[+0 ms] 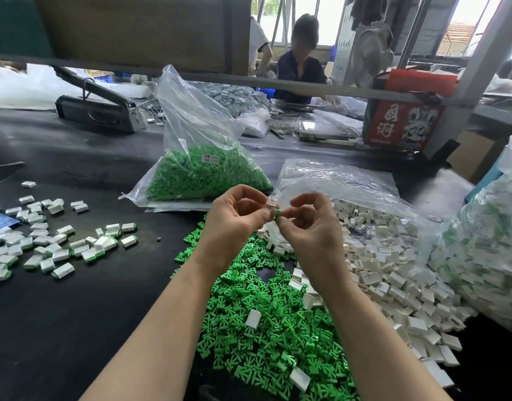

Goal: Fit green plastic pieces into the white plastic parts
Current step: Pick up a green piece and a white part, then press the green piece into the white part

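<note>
Head view, frame centre: left hand (234,218) pinches white part (270,204), right hand (309,224) pinches green piece (277,214); both likely light, stiff, best held by edges.

A dark desk (84,299) lies bare in a broad strip between scattered assembled white pieces (46,241) at far left and a loose green pile (266,319) at centre. Right of the green pile, a heap of white parts (393,279) spills from a clear bag, closing that side. Behind, an upright bag of green pieces (202,169) blocks the middle, with bare desk to its left. A low metal rail (191,75) crosses overhead farther back.
</note>
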`<state>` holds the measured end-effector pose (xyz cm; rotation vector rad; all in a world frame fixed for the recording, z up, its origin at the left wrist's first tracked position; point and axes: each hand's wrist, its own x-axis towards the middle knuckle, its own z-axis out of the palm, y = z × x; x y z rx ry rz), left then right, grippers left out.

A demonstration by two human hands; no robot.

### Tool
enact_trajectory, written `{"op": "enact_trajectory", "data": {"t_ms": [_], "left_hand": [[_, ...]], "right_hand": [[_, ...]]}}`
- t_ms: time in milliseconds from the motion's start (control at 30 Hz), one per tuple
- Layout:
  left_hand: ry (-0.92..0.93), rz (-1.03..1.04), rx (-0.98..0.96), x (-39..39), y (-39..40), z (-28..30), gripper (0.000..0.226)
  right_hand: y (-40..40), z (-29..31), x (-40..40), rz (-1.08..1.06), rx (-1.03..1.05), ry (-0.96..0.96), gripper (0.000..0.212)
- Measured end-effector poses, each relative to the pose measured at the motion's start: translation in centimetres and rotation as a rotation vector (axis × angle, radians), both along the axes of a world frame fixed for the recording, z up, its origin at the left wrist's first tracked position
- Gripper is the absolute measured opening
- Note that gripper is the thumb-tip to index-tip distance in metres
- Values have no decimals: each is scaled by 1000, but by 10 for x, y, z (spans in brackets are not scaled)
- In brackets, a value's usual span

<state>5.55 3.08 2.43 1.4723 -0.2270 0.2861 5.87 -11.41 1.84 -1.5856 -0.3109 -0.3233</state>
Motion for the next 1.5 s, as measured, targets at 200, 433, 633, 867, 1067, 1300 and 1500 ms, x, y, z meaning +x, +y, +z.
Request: {"op": "enact_trajectory", "data": {"t_ms": [200,433,633,867,1067,1300,1500], "left_hand": [[-59,42,1,2,-3,-4,20],[-47,22,-55,1,-6,-7,14],[1,-19,-90,-1,-3,-4,15],[10,-40,-104,-4,-3,1,17],[20,-37,-115,-5,-1,2,17],[40,-48,-98,-5,-2,2,18],[49,-46,-142,-6,-3,3,18]], "right_hand": [[1,1,-2,2,-12,26,26],[0,3,0,47,117,122,11],[-7,4,2,14,194,137,9],[-7,3,3,-18,92,-38,12],[-6,2,3,-134,-74,-152,10],[-7,2,3,-130,-88,-177,10],[-7,0,4,-76,17,-131,13]]}}
